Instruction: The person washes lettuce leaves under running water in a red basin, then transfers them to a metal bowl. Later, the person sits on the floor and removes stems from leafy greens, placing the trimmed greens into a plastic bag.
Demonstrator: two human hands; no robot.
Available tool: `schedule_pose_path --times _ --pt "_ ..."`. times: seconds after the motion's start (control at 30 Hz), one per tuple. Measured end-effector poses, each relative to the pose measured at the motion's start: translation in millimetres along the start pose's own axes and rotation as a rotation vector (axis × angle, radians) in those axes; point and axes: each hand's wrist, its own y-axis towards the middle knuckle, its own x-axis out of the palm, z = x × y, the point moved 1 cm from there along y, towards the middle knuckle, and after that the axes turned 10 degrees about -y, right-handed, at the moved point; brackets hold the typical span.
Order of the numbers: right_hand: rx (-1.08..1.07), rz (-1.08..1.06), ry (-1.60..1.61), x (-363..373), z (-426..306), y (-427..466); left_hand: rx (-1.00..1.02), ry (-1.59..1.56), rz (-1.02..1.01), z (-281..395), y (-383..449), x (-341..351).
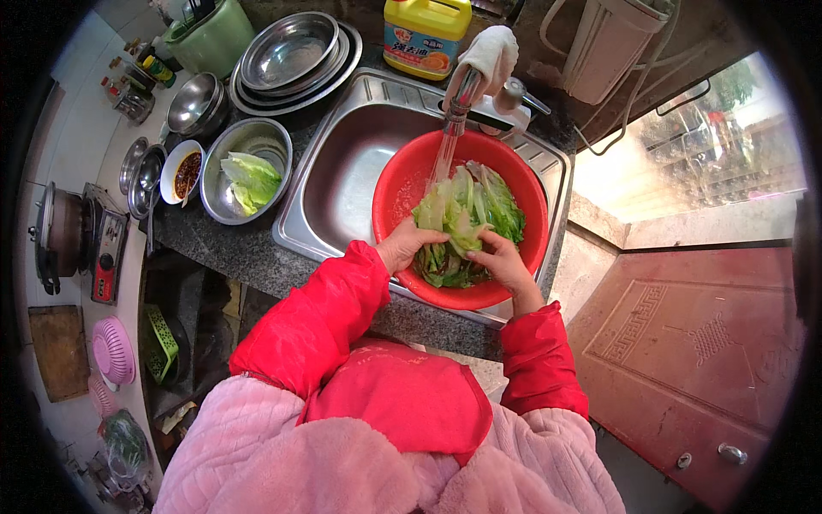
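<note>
A red plastic basin (539,212) stands over the right part of a stainless steel sink (334,154), with leafy lettuce (507,205) in it. My left hand (406,244) grips a pale green lettuce leaf (453,199) at its left edge, over the basin's near rim. On the right side of the same leaf, my right hand (503,260) pinches it between thumb and fingers. Water runs from the faucet (457,115), which has a white cloth over it, down onto the leaves. To the left, a steel bowl (282,186) holds a few lettuce leaves (253,180).
Stacked steel basins (289,51), smaller steel bowls (192,103) and a white bowl of chili sauce (187,173) stand left of the sink. A yellow jug (427,32) is behind it. A portable gas stove (106,250) with a pot is far left; a red door (693,347) is at right.
</note>
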Motion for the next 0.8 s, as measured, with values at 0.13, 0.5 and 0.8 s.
schedule_pose_path --times 0.13,0.5,0.8 --pt "0.007 0.094 0.136 -12 -14 -10 0.044 0.115 -0.043 -3 1 5" --pt "-0.133 -0.066 0.282 25 -62 -24 0.166 0.194 -0.043 -3 -6 32" --pt "-0.463 0.277 0.139 18 -100 -30 0.328 0.045 -0.011 36 -17 54"
